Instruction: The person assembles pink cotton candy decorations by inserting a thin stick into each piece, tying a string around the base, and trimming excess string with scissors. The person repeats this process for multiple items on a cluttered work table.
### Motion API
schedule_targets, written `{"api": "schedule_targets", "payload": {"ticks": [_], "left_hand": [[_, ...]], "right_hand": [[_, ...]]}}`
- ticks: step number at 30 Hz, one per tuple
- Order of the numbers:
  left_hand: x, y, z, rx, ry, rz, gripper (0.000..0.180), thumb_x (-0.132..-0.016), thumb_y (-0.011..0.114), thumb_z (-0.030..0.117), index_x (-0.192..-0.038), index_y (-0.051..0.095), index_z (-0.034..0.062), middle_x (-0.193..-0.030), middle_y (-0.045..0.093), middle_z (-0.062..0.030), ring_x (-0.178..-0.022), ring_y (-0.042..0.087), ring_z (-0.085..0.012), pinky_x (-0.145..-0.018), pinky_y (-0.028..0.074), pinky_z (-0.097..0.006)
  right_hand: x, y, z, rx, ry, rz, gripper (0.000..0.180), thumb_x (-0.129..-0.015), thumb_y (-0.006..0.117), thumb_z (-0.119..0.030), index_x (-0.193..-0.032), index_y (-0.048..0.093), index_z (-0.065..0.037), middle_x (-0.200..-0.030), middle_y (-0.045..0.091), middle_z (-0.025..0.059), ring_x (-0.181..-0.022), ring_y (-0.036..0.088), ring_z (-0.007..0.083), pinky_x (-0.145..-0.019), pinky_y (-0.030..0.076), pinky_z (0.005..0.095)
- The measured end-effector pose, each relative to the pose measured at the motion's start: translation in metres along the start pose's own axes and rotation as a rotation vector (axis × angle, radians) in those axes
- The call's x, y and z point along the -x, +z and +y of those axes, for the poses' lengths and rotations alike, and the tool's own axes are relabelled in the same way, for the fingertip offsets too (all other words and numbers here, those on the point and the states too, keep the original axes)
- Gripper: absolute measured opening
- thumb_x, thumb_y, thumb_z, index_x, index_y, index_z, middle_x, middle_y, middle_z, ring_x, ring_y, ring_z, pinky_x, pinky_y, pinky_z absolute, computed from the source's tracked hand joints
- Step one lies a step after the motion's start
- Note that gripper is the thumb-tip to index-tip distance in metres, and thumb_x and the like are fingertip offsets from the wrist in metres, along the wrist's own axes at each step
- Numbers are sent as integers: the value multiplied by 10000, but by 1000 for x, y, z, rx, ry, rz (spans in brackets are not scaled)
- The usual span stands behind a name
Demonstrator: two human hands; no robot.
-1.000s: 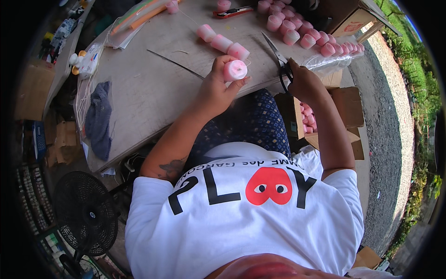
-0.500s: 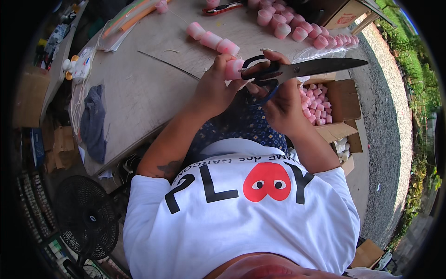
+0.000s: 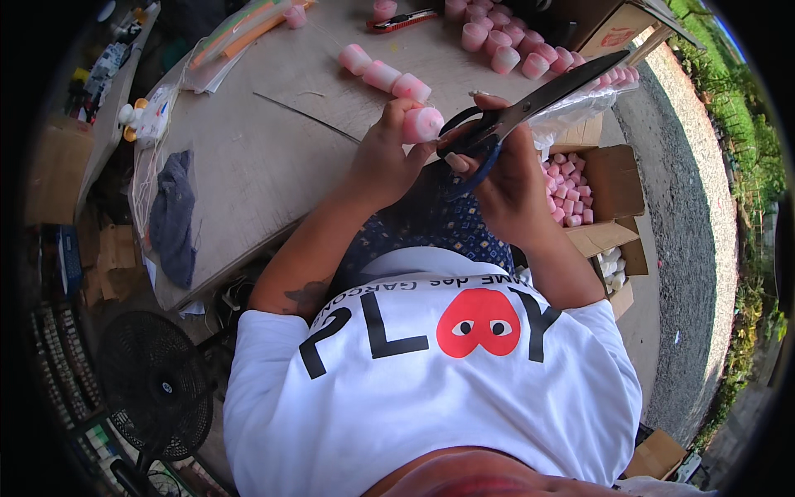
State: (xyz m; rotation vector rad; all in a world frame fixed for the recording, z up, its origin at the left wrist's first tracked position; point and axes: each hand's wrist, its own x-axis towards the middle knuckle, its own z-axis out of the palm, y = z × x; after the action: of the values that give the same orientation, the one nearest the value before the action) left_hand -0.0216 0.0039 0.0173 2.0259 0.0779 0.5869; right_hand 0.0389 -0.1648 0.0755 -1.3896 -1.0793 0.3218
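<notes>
My left hand (image 3: 387,157) is closed around a pink cylindrical piece (image 3: 422,125), whose round end shows a small pale spot at its centre. Close by on the right, my right hand (image 3: 512,178) grips a pair of scissors (image 3: 542,99) with dark blue handles, fingers through the loops. The long blades lie together and point up to the right, away from the piece. Beyond my left hand, several pink pieces (image 3: 382,75) line up end to end on the table. A thin dark rod (image 3: 302,114) lies on the tabletop, its near end meeting my left hand.
More pink pieces (image 3: 507,60) stand in rows at the table's far right. A utility knife (image 3: 402,21) lies at the far edge. Beside my right arm is a cardboard box (image 3: 617,178) full of smaller-looking pink pieces. A dark cloth (image 3: 172,219) hangs over the table's left side.
The scissors have swung so that their blades tilt farther up and away, and my right hand has shifted slightly right. The piece in my left hand now shows its end more.
</notes>
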Motion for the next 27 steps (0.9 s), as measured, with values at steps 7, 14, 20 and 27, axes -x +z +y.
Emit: {"api": "schedule_targets", "payload": {"ticks": [7, 14, 20, 27], "left_hand": [[0, 3, 0, -3, 25, 17, 458, -859, 688, 256, -1166, 419, 49, -1031, 623, -203, -953, 628, -384, -796, 496, -432], [-1, 3, -3, 60, -3, 9, 461, -863, 687, 264, -1171, 414, 57, -1054, 618, -194, -969, 625, -371, -820, 491, -428], [-6, 4, -1, 37, -11, -5, 461, -854, 689, 230, -1174, 402, 60, -1029, 622, -194, -951, 632, -377, -807, 496, -435], [-5, 2, -8, -10, -6, 16, 492, -849, 700, 222, -1197, 397, 54, -1053, 614, -211, -978, 631, -370, -798, 501, -423]], "right_hand": [[1, 3, 5, 62, -115, 85, 606, -917, 487, 64, -1429, 175, -27, -1175, 552, 200, -1089, 591, 275, -923, 464, 352], [1, 2, -7, 79, -112, 76, 593, -914, 507, 72, -1414, 203, -25, -1186, 550, 187, -1107, 564, 214, -954, 430, 316], [-4, 1, 0, 209, -141, 31, 592, -902, 442, 117, -1411, 195, -58, -1177, 538, 210, -1101, 582, 280, -949, 472, 390], [-10, 1, 11, -41, -51, 11, 596, -906, 528, 68, -1407, 227, -49, -1142, 563, 154, -1092, 587, 229, -914, 468, 342]]}}
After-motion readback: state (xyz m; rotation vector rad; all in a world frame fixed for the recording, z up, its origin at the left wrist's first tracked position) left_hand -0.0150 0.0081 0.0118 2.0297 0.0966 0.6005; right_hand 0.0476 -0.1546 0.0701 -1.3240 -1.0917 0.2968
